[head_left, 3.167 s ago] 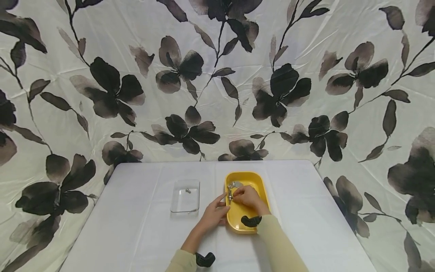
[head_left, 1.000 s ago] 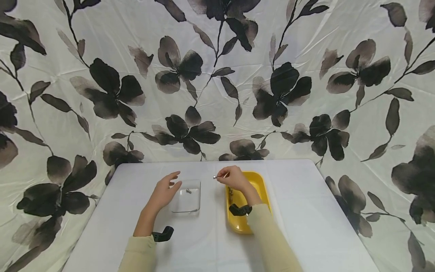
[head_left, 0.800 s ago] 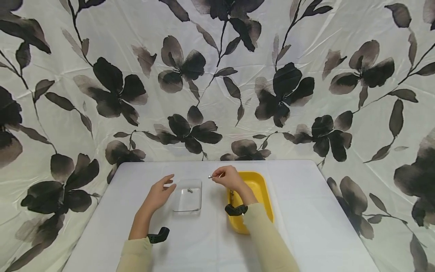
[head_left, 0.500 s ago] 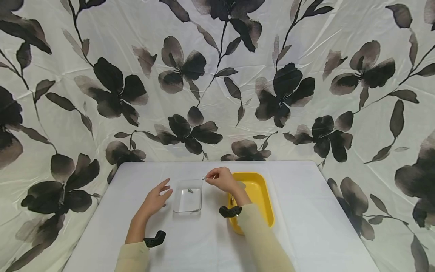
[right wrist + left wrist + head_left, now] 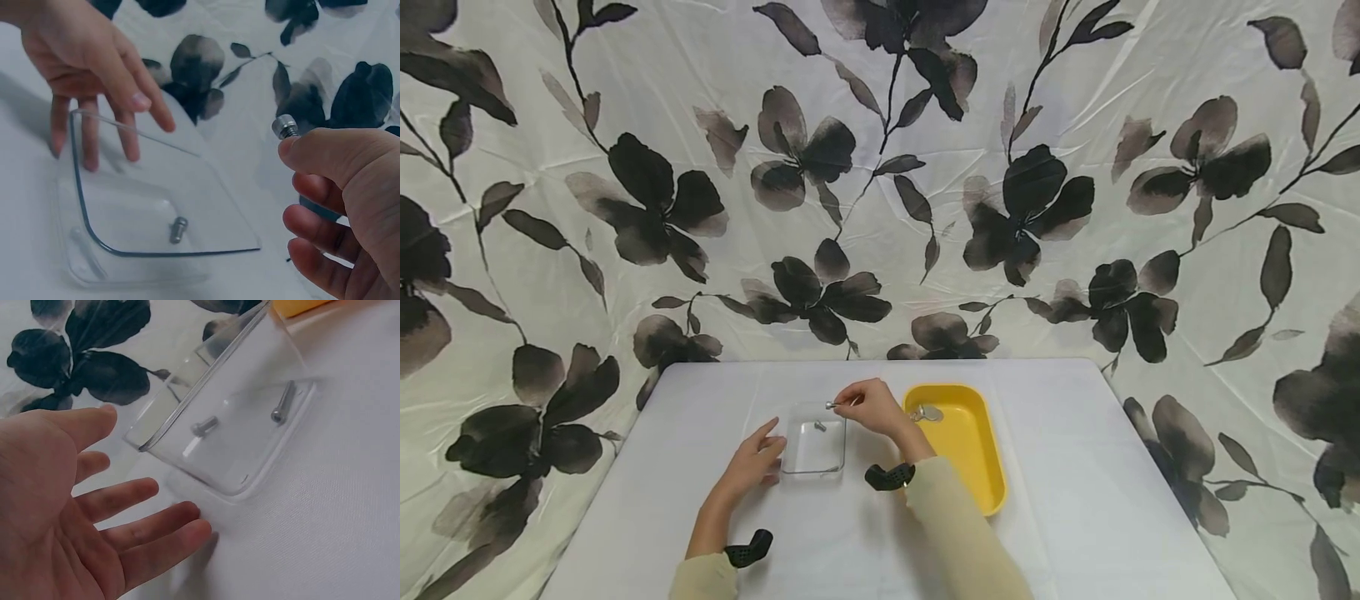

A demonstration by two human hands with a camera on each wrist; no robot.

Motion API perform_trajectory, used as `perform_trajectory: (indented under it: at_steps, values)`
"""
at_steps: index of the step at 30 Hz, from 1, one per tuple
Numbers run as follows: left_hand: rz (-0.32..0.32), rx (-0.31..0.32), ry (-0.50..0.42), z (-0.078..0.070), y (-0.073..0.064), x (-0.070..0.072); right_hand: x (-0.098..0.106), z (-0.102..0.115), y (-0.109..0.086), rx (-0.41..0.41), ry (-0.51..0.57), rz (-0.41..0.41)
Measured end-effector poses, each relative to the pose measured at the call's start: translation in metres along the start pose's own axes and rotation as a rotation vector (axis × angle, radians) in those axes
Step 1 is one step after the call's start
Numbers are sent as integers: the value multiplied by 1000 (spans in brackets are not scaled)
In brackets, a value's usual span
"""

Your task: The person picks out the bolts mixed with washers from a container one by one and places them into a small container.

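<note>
My right hand (image 5: 874, 410) pinches a small metal socket-head bolt (image 5: 285, 127) between thumb and index finger, its head pointing out past the fingertips. That hand is over the far right corner of a clear plastic box (image 5: 814, 472). Inside the box lie a short bolt (image 5: 204, 426) and a longer bolt (image 5: 284, 403). At the box's left side is my left hand (image 5: 748, 467), fingers spread and holding nothing. Whether its fingertips touch the wall, I cannot tell. In the right wrist view the left hand (image 5: 94, 56) shows beyond the box.
Right of the box, a yellow tray (image 5: 992, 467) holds shiny metal pieces (image 5: 928, 412) near its far left corner, partly behind my right wrist. Both stand on a white-covered table (image 5: 1075, 500). A floral cloth (image 5: 880, 183) hangs behind the table's far edge.
My right hand has lifted the bolt from the yellow tray and moved left to the clear box. The left hand has left the tray for the box's left side, lately edging nearer.
</note>
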State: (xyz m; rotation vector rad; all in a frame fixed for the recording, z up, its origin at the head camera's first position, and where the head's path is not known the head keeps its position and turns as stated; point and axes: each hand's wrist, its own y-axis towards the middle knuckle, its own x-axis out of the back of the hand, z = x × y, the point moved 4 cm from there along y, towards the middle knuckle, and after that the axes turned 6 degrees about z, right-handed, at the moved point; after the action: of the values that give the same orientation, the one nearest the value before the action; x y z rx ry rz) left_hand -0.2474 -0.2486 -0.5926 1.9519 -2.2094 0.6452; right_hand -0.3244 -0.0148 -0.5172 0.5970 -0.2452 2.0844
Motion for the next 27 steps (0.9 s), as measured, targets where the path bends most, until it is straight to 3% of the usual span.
perform_trajectory:
  at_steps: [16, 27]
  values:
    - [-38, 7, -21, 2, 6, -16, -23, -4, 7, -37, 7, 10]
    - [-33, -13, -81, 6, 4, -17, -42, -10, 9, -21, 47, 16]
